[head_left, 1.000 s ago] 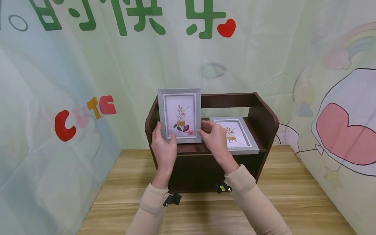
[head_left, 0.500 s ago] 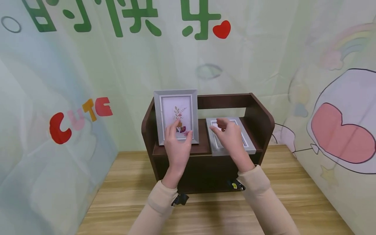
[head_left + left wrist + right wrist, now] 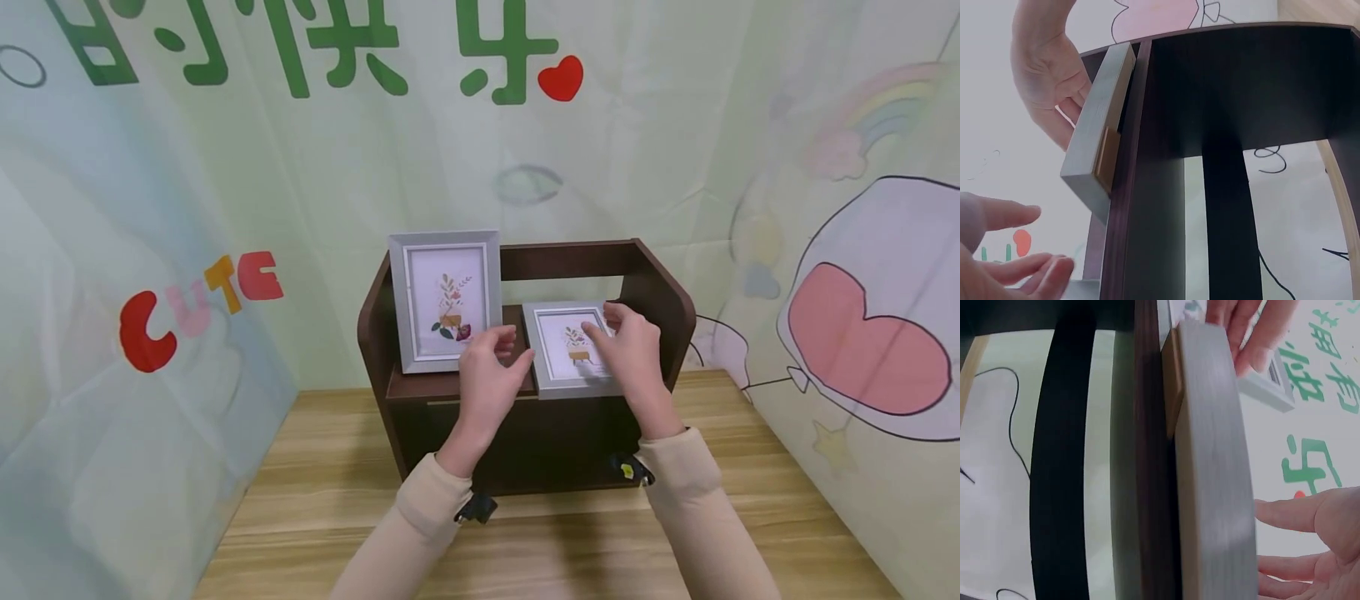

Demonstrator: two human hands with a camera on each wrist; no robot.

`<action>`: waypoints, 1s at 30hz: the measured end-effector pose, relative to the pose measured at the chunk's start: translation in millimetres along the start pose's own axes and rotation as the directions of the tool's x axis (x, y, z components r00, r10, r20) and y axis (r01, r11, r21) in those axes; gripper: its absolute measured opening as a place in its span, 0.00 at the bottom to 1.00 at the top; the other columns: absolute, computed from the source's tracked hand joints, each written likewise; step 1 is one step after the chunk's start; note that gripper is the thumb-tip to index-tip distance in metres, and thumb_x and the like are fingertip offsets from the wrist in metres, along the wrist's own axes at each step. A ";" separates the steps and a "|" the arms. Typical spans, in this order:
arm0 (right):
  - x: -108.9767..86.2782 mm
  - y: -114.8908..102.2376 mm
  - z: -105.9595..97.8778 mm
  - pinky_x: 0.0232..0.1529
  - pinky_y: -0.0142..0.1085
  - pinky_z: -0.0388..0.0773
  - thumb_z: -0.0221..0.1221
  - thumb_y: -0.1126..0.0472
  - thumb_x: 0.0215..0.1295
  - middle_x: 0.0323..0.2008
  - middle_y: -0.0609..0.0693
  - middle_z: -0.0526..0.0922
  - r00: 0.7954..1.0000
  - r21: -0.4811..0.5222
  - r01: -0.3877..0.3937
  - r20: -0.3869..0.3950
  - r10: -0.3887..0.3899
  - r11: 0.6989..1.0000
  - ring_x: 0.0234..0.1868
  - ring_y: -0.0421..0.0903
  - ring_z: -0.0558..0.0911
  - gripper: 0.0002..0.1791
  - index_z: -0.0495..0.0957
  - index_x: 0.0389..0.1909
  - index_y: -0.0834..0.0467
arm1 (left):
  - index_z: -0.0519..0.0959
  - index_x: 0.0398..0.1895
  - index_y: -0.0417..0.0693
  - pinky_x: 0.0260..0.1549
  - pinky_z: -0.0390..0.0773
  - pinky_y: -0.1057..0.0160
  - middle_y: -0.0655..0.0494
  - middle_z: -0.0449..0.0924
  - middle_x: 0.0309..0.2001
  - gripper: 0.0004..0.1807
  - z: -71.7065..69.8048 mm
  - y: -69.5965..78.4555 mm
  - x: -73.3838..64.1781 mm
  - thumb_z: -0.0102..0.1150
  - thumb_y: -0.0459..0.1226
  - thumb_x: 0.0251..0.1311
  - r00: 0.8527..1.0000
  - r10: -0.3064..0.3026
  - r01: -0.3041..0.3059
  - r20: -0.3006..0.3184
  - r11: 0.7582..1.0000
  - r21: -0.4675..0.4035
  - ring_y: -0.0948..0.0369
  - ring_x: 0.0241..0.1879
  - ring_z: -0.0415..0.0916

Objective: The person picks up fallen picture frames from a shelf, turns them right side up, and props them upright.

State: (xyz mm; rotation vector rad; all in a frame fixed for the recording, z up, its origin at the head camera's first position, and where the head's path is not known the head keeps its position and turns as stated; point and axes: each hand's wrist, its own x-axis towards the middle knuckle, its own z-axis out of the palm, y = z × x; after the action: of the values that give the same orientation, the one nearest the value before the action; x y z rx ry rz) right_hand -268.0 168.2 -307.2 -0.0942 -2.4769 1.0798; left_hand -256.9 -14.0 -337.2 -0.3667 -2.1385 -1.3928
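Observation:
A silver-grey picture frame (image 3: 442, 260) with a plant print stands upright at the left of a dark brown two-tier shelf (image 3: 566, 260). A second silver-grey picture frame (image 3: 570, 367) lies flat, print up, on the right of the upper board. Between the two frames is my left hand (image 3: 487, 383), fingers and thumb apart, holding nothing. My right hand (image 3: 633, 354) hovers over the flat frame's right side and hides part of it. In the right wrist view the fingers (image 3: 1291, 515) come close to the flat frame's edge; contact cannot be told.
The shelf has raised side panels (image 3: 667, 300) and a back rail. It stands on a wood-grain tabletop (image 3: 322, 500). A printed cloth (image 3: 637, 142) hangs behind and along both sides. The lower compartment (image 3: 1241, 81) is open through its back around a dark bar.
Both hands have moved right, away from the upright frame, which stays standing. My right hand has shifted from that frame's edge to above the flat one.

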 end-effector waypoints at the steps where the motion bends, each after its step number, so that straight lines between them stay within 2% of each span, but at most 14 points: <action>1: 0.7 2.2 -0.6 0.62 0.50 0.70 0.61 0.53 0.63 0.57 0.63 0.77 1.000 -0.005 -0.017 0.004 0.017 1.000 0.58 0.57 0.75 0.29 0.71 0.59 0.66 | 0.79 0.47 0.36 0.41 0.82 0.57 0.43 0.81 0.42 0.20 1.4 0.4 -0.3 0.69 0.35 0.51 1.000 -0.022 0.021 0.023 1.000 0.011 0.51 0.39 0.81; 5: 2.5 10.9 -1.8 0.63 0.50 0.68 0.59 0.52 0.64 0.60 0.64 0.73 0.996 -0.033 -0.084 0.034 0.085 0.996 0.61 0.58 0.73 0.31 0.68 0.63 0.66 | 0.80 0.47 0.34 0.43 0.82 0.56 0.43 0.82 0.43 0.20 6.3 1.6 -0.9 0.68 0.35 0.51 0.993 -0.077 0.073 0.084 0.996 0.047 0.52 0.40 0.82; 12: 2.9 21.0 -2.4 0.62 0.53 0.68 0.58 0.53 0.65 0.62 0.68 0.69 0.982 -0.098 -0.142 0.111 0.153 0.985 0.56 0.61 0.72 0.34 0.63 0.64 0.70 | 0.79 0.48 0.33 0.44 0.82 0.57 0.42 0.83 0.44 0.20 12.2 0.4 -2.5 0.66 0.35 0.53 0.980 -0.120 0.107 0.157 0.990 0.087 0.52 0.42 0.82; 21: 5.1 24.7 -1.1 0.61 0.54 0.69 0.58 0.53 0.65 0.62 0.70 0.68 0.979 -0.116 -0.144 0.129 0.158 0.983 0.55 0.62 0.72 0.34 0.64 0.63 0.72 | 0.80 0.47 0.33 0.44 0.82 0.57 0.41 0.83 0.44 0.19 15.0 -0.9 -2.7 0.66 0.35 0.53 0.975 -0.120 0.105 0.186 0.991 0.088 0.52 0.42 0.83; 30: 4.9 23.1 -1.6 0.63 0.53 0.68 0.57 0.54 0.65 0.64 0.69 0.67 0.969 -0.089 -0.196 0.132 0.207 0.977 0.56 0.61 0.72 0.33 0.63 0.65 0.70 | 0.79 0.49 0.34 0.45 0.81 0.55 0.42 0.83 0.45 0.21 14.4 -0.5 -0.9 0.67 0.35 0.52 0.967 -0.143 0.128 0.210 0.988 0.081 0.51 0.43 0.82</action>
State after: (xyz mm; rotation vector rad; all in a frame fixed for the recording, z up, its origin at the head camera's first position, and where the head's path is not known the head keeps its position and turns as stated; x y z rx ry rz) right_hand -274.3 186.4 -320.9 -0.3090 -2.6816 1.1081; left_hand -260.7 -1.2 -342.6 -0.3659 -2.4212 -1.4062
